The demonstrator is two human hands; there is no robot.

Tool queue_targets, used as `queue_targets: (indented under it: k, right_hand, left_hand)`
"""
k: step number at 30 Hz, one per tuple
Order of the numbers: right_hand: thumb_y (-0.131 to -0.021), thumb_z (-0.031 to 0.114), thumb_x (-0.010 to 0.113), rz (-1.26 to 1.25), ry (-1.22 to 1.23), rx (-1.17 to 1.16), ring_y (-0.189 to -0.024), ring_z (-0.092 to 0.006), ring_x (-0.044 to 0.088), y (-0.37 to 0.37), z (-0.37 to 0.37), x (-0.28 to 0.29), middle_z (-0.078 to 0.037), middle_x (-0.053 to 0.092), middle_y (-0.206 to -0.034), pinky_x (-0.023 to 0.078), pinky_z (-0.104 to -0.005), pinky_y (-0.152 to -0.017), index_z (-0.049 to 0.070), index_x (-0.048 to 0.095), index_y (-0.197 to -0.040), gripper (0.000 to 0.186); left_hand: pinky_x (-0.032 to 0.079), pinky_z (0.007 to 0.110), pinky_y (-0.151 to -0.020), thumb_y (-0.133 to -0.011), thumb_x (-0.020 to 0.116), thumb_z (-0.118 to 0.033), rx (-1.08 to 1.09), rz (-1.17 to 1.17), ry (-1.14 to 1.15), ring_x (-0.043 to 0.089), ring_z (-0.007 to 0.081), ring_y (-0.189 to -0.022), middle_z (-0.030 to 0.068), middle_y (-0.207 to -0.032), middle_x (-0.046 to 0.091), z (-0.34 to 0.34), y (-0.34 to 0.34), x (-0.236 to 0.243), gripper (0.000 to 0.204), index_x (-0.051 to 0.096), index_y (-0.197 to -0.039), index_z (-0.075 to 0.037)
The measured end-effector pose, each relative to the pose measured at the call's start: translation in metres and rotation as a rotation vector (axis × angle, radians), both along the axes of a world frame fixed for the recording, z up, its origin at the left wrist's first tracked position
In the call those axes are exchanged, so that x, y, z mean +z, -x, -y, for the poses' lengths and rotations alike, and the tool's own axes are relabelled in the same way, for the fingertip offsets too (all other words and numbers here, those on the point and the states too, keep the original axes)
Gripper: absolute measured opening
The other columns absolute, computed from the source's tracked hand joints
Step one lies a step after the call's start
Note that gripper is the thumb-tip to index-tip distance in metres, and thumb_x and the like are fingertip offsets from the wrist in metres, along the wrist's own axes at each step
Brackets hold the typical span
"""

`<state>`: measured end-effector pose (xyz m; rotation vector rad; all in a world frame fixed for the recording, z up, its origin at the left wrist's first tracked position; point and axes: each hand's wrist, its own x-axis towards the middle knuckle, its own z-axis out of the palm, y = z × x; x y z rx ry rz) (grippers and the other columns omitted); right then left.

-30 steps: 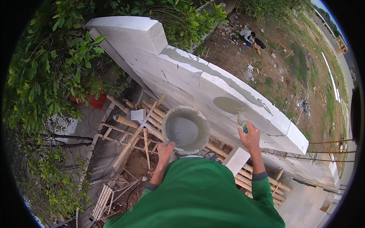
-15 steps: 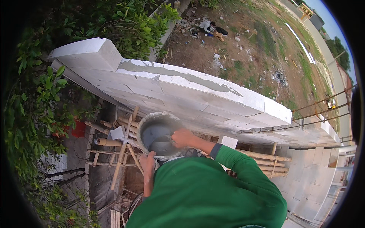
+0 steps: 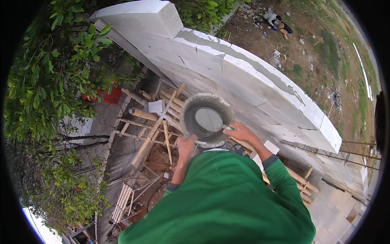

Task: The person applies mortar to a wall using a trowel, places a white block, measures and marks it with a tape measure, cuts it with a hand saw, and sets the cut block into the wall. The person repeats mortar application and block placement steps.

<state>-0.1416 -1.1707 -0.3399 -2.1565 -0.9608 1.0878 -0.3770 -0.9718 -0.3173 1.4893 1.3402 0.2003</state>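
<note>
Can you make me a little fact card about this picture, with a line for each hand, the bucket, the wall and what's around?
Left hand: the left hand grips the near rim of the bucket
Right hand: the right hand holds a green-handled trowel, its blade over the inside of the bucket
Bucket: round, smeared with grey paste
Wall: a pale block wall, a grey mortar strip along its top, one raised block at the far left
Around: bamboo poles, leafy branches, a person low on the ground beyond

Trowel (image 3: 209, 119) in bucket (image 3: 187, 118). Wall (image 3: 260, 93) beyond and right; mortar strip (image 3: 254, 64), end block (image 3: 142, 18) on top. Bamboo poles (image 3: 144, 145) left.
</note>
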Motion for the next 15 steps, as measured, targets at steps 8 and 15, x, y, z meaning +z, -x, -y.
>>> queue_targets:
  k: [8, 15]
  right_hand:
    - [-0.095, 0.05, 0.066, -0.03, -0.25, -0.098, -0.086, -0.0402, 0.072, 0.013, -0.013, 0.051, -0.027, 0.075, -0.093, 0.053, -0.0484, -0.079, -0.008, 0.073, -0.101, 0.059]
    - [-0.1, 0.03, 0.057, -0.759, -0.634, -0.602, -0.059, -0.0122, 0.047, -0.017, -0.142, 0.107, -0.003, 0.056, -0.073, 0.039, -0.0287, -0.055, 0.004, 0.063, -0.092, 0.027]
  left_hand:
    - [0.055, 0.04, -0.082, -0.081, 0.079, -0.025, 0.031, -0.026, 0.093, 0.072, 0.0239, -0.084, 0.0165, -0.086, 0.077, -0.021, 0.014, -0.016, 0.037, 0.078, -0.097, 0.009]
    - [0.054, 0.039, -0.071, -0.082, 0.078, -0.018, -0.015, -0.029, 0.024, 0.068, 0.0199, -0.074, 0.0107, -0.085, 0.075, -0.054, 0.019, 0.014, 0.031, 0.076, -0.096, 0.01]
